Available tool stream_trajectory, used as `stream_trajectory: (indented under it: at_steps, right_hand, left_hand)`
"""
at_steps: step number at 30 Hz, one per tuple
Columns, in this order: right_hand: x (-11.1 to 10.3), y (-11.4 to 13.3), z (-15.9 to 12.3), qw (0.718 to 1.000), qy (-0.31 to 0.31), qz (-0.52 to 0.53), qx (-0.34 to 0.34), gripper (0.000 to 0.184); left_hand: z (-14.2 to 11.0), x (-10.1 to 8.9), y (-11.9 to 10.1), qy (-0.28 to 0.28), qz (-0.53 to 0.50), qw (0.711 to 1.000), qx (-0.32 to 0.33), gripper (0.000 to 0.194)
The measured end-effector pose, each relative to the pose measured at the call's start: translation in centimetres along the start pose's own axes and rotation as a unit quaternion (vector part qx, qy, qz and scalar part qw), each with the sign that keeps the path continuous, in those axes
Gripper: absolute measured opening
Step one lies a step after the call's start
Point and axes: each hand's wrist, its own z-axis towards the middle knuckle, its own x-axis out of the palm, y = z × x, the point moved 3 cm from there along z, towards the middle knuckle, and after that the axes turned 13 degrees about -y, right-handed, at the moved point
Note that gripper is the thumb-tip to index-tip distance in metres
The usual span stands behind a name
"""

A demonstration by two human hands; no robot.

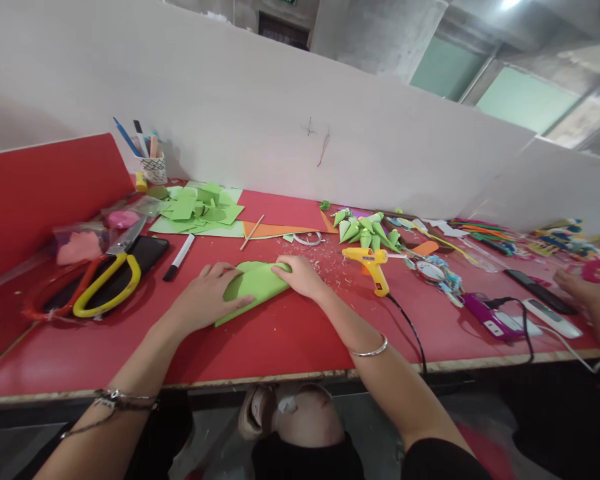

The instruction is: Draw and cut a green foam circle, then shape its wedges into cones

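A bright green sheet of paper (pixel 258 281), curved over or folded along its lower edge, lies on the red tabletop in front of me. My left hand (pixel 205 293) holds its left side, with the thumb across the front and the fingers over the back. At the upper right end, my right hand (pixel 303 275) grips the paper between thumb and curled fingers. A white marker with a black cap (pixel 179 257) lies left of the paper, and a thin wooden stick (pixel 251 232) behind it. To the right rests a yellow glue gun (pixel 373 265).
Large scissors with red and yellow handles (pixel 107 283) lie over a black phone (pixel 150 252). Cut green pieces (pixel 200 207) are piled behind, near a pen cup (pixel 154 167). Green paper cones (pixel 365 230) and a purple power strip (pixel 493 317) are rightward. Another person's hand (pixel 587 293) is at far right.
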Motion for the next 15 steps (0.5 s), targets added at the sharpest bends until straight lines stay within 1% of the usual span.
stream_trajectory:
  at_steps: [5,9,12,15]
  right_hand:
    - [-0.08,-0.32,0.25,0.999,-0.026,-0.021,0.024,0.022]
    - [0.04,-0.46,0.49,0.996,-0.029,-0.074,0.038,0.024]
    - [0.09,-0.46,0.58,0.992,-0.036,-0.113,0.049,0.024]
    - [0.17,-0.51,0.58,0.986,-0.030,-0.150,0.062,0.025]
  left_hand:
    - [0.11,0.17,0.22,-0.011,0.021,1.000,0.014,0.066]
    - [0.14,0.39,0.32,-0.023,0.024,0.999,0.021,0.059]
    - [0.17,0.45,0.27,-0.023,0.027,0.999,0.023,0.054]
    - [0.21,0.48,0.22,-0.022,0.029,0.999,0.027,0.052]
